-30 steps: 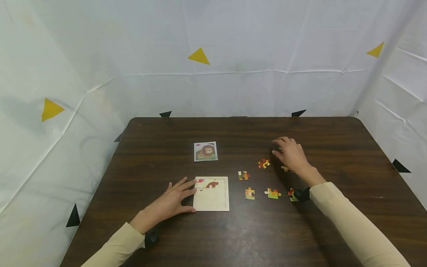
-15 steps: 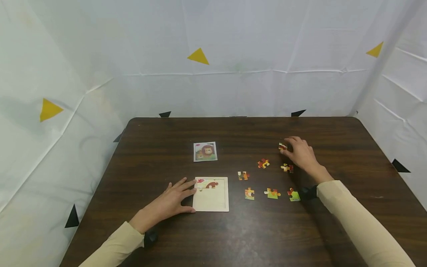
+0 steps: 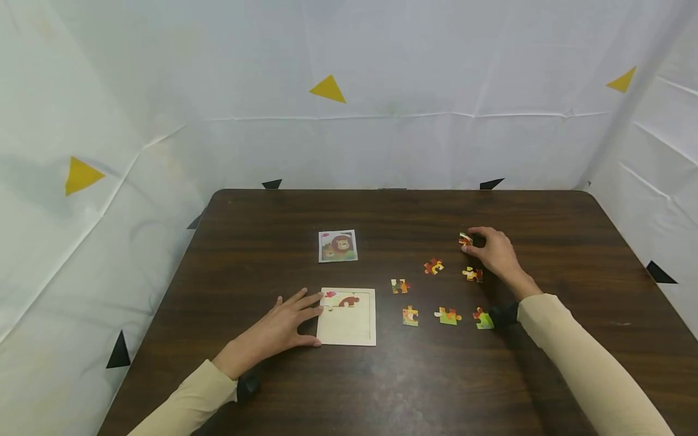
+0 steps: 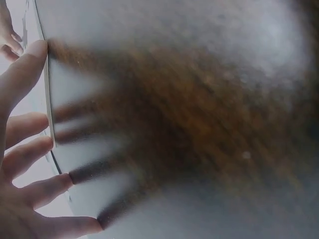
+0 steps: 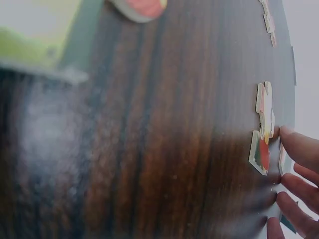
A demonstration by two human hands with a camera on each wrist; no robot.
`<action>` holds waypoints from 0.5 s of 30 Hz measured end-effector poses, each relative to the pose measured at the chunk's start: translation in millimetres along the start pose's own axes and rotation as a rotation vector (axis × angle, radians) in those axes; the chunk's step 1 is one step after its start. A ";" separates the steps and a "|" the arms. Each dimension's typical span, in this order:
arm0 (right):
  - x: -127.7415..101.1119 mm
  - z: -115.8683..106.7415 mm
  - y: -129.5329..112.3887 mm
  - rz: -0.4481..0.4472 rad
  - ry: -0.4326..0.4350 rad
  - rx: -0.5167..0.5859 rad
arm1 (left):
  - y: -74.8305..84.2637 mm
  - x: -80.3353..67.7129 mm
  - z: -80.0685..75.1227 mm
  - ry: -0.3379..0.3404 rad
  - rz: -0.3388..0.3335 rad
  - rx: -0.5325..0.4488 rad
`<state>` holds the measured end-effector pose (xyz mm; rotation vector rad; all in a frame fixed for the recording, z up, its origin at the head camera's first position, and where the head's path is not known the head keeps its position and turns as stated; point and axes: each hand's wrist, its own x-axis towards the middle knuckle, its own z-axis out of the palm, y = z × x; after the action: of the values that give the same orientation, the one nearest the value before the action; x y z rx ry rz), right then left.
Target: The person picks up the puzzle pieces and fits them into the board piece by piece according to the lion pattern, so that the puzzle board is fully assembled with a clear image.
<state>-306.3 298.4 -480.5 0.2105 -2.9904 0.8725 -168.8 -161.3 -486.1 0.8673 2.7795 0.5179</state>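
Note:
My right hand [image 3: 475, 238] pinches a small puzzle piece [image 3: 465, 239] at its fingertips, tipped up off the dark wooden table [image 3: 382, 387] at the back right. In the right wrist view that piece [image 5: 260, 155] stands on edge against my fingers [image 5: 299, 149]. My left hand [image 3: 305, 315] lies flat on the table, fingers straight and touching the left edge of the pale puzzle tray [image 3: 346, 330]. Two joined pieces [image 3: 340, 300] sit in the tray's top row. In the left wrist view my fingers [image 4: 22, 74] meet the tray edge [image 4: 49, 99].
A lion picture card [image 3: 337, 246] lies behind the tray. Several loose pieces are scattered right of the tray, among them one [image 3: 433, 266], another [image 3: 472, 274] just under my right hand and one [image 3: 410, 315] nearer the front. White sheeting walls surround the table.
My right hand drew back to the right and tipped a small piece up off the table at its fingertips. The left hand and the tray have stayed put.

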 end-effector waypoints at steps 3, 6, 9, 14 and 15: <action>0.5 1.8 1.0 -0.010 0.025 0.000 | 0.1 -0.2 0.3 -0.001 -0.008 -0.011; 1.1 3.0 2.4 -0.024 0.048 0.005 | 0.2 0.6 0.7 -0.006 -0.013 -0.019; 1.9 4.1 3.5 -0.035 0.067 0.008 | 0.3 1.4 0.5 -0.012 -0.020 -0.025; 1.3 5.9 2.1 -0.029 0.074 0.016 | 0.4 3.0 -0.1 -0.010 -0.028 -0.031; 1.0 6.2 1.8 -0.027 0.075 0.019 | 0.3 3.3 0.2 -0.008 -0.029 -0.034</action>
<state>-307.4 296.4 -486.7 0.2129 -2.9049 0.8866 -171.3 -159.1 -486.4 0.8185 2.7630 0.5536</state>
